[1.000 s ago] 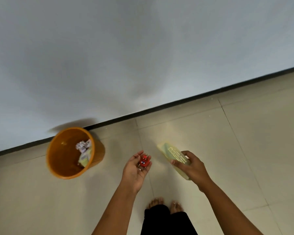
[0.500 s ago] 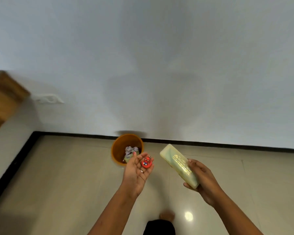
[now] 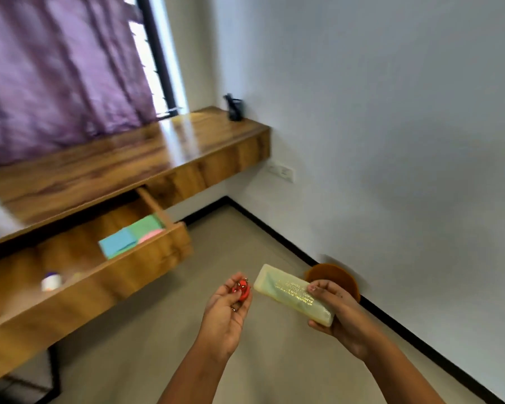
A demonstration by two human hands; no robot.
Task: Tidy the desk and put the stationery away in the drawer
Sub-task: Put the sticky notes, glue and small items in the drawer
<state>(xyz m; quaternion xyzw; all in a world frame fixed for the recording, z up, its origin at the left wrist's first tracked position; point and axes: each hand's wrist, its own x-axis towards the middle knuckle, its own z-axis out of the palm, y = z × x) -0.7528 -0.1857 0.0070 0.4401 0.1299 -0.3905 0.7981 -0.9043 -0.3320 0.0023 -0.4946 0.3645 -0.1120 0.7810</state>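
Note:
My left hand (image 3: 226, 313) cups a small red toy-like eraser (image 3: 242, 289) in its fingers. My right hand (image 3: 340, 313) grips a pale yellow-green pencil box (image 3: 293, 294) by its near end, the box slanting up to the left. Both hands hover over the floor, to the right of the open wooden drawer (image 3: 146, 258) of the wall-mounted desk (image 3: 105, 167). Inside the drawer lie blue, green and pink pads (image 3: 129, 236) and a small white bottle (image 3: 51, 281).
An orange bin (image 3: 333, 277) stands against the white wall behind my right hand. A dark pen holder (image 3: 234, 107) sits on the desk's far corner. A purple curtain (image 3: 56, 68) hangs over the window. A wall socket (image 3: 282, 171) is under the desk end.
The view has swung left from the bin and wall to the desk and open drawer. Both hands keep hold of the eraser and the pencil box; the bin now lies behind my right hand.

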